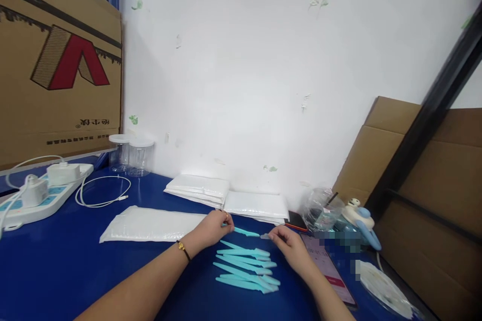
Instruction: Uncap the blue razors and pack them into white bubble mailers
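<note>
My left hand (pixel 217 225) is closed on the handle end of a turquoise eyebrow razor (pixel 246 232), held roughly level with its blade end to the right. The fingertips of my right hand (pixel 289 243) pinch a small clear blade cap (pixel 264 236) at that end. Whether the cap touches the razor I cannot tell. Just below both hands, several more turquoise eyebrow razors (pixel 246 262) lie on the blue table in a loose overlapping column, blade ends to the right. A long white padded packet (pixel 150 223) lies beside my left wrist.
Stacks of white packets (pixel 199 188) rest against the wall. On the left are a power strip (pixel 48 198), a white cable (pixel 101 204) and clear jars (pixel 141 158). A phone (pixel 331 273), a blue bottle (pixel 356 223) and a white disc (pixel 384 288) stand or lie on the right.
</note>
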Tool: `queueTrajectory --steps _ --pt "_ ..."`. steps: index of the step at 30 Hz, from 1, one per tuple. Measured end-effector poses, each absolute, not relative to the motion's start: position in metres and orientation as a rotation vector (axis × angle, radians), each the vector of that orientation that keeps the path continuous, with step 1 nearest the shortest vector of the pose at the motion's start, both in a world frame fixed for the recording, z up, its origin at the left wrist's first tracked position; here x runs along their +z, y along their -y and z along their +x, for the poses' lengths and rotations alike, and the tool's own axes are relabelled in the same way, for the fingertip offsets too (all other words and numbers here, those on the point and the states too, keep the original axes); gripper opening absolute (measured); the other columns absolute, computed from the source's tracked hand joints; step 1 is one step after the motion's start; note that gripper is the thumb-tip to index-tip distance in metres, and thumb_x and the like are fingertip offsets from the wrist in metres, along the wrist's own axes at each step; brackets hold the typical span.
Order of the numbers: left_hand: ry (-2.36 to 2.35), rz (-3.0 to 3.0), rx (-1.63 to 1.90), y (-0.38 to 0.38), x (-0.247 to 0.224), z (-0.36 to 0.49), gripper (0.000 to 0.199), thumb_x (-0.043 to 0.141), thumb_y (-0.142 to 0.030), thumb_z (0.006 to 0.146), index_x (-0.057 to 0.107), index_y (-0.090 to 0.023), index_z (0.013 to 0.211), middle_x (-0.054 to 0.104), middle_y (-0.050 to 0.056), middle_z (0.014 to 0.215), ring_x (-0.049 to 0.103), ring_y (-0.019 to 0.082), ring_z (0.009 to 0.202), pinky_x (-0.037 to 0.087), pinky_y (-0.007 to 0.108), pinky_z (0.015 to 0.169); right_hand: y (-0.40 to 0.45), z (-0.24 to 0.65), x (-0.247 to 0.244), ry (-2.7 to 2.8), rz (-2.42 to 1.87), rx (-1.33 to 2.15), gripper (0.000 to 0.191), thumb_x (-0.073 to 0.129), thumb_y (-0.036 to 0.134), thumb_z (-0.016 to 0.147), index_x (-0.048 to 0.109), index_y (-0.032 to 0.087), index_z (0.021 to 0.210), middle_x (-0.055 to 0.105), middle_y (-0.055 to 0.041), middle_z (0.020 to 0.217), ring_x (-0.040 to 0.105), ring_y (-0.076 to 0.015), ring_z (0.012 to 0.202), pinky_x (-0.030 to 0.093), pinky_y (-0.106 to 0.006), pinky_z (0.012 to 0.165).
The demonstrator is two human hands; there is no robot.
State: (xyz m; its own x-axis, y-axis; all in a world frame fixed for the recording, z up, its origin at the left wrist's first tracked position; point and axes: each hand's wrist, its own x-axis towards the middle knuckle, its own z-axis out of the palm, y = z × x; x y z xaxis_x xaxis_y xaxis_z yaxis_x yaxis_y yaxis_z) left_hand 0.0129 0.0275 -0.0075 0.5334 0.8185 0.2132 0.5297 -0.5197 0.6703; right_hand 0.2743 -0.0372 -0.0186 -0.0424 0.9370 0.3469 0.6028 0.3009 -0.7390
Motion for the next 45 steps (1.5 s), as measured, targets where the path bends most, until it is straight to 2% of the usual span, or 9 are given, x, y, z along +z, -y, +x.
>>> queueTrajectory --steps 4,7,10,16,21,26,33,41,45 --pt "-1.249 2.354 0.673 -0.035 -0.011 0.006 0.014 0.058 -0.028 0.072 0.07 -0.024 0.079 0.068 0.003 0.086 0.058 0.022 0.086 0.038 0.03 0.078 0.03 0.289 -0.028 1.677 -1.501 0.461 0.022 0.065 0.04 0.072 0.071 0.02 0.066 0.066 -0.0015 0.066 0.055 -0.0188 0.065 0.039 -0.026 0.061" --pt "-1.263 2.433 0.78 -0.034 -0.009 0.003 0.03 0.062 -0.033 0.072 0.067 -0.026 0.1 0.065 0.005 0.101 0.053 0.026 0.101 0.035 0.035 0.088 0.028 0.292 -0.033 1.718 -1.523 0.448 0.019 0.065 0.038 0.072 0.073 0.022 0.067 0.068 -0.0023 0.069 0.057 -0.0199 0.067 0.04 -0.027 0.065" --pt "-1.224 2.435 0.879 -0.03 -0.001 0.001 0.037 0.059 -0.038 0.075 0.064 -0.025 0.109 0.062 0.006 0.108 0.053 0.025 0.101 0.037 0.032 0.087 0.029 0.291 -0.035 1.757 -1.506 0.449 0.02 0.061 0.036 0.076 0.073 0.021 0.073 0.067 -0.0027 0.072 0.058 -0.0198 0.069 0.041 -0.028 0.067" --pt "-0.975 2.493 0.756 -0.018 0.009 0.0 0.02 0.06 -0.037 0.074 0.069 -0.023 0.087 0.064 0.002 0.089 0.057 0.018 0.083 0.04 0.024 0.074 0.042 0.281 -0.022 1.872 -1.376 0.476 0.019 0.061 0.037 0.078 0.072 0.021 0.079 0.062 -0.0032 0.078 0.055 -0.0178 0.07 0.04 -0.026 0.065" --pt "-0.818 2.549 0.578 -0.008 0.003 0.008 0.026 0.067 -0.045 0.068 0.069 -0.024 0.083 0.064 0.0 0.084 0.057 0.015 0.075 0.037 0.022 0.065 0.051 0.271 -0.015 2.001 -1.38 0.538 0.013 0.069 0.033 0.071 0.071 0.021 0.077 0.059 -0.0022 0.082 0.052 -0.0151 0.068 0.039 -0.025 0.062" --pt "-0.955 2.584 0.483 -0.005 -0.003 0.017 0.013 0.063 -0.034 0.072 0.067 -0.023 0.077 0.064 -0.003 0.071 0.054 0.012 0.065 0.033 0.021 0.058 0.05 0.268 -0.014 1.934 -1.419 0.547 0.008 0.065 0.026 0.074 0.066 0.018 0.07 0.059 -0.001 0.078 0.051 -0.0138 0.067 0.038 -0.024 0.06" --pt "-1.118 2.498 0.539 -0.008 0.002 0.016 0.009 0.059 -0.03 0.077 0.065 -0.023 0.075 0.064 -0.003 0.078 0.055 0.014 0.076 0.032 0.025 0.07 0.044 0.27 -0.001 1.939 -1.4 0.612 0.01 0.065 0.024 0.075 0.063 0.018 0.067 0.058 -0.0005 0.077 0.055 -0.0151 0.074 0.041 -0.023 0.066" --pt "-1.34 2.533 0.548 -0.029 -0.013 0.005 0.007 0.058 -0.023 0.078 0.062 -0.025 0.072 0.063 -0.003 0.077 0.052 0.017 0.083 0.027 0.031 0.074 0.021 0.3 -0.035 1.873 -1.623 0.407 0.022 0.055 0.036 0.083 0.066 0.02 0.072 0.057 -0.0029 0.077 0.056 -0.0175 0.072 0.041 -0.025 0.065" --pt "-1.333 2.557 0.576 -0.028 -0.01 0.005 0.012 0.055 -0.021 0.079 0.064 -0.027 0.084 0.064 -0.002 0.09 0.052 0.019 0.091 0.028 0.032 0.076 0.023 0.299 -0.031 1.929 -1.621 0.36 0.019 0.055 0.033 0.083 0.07 0.022 0.08 0.06 -0.0041 0.083 0.058 -0.0195 0.08 0.042 -0.027 0.073"
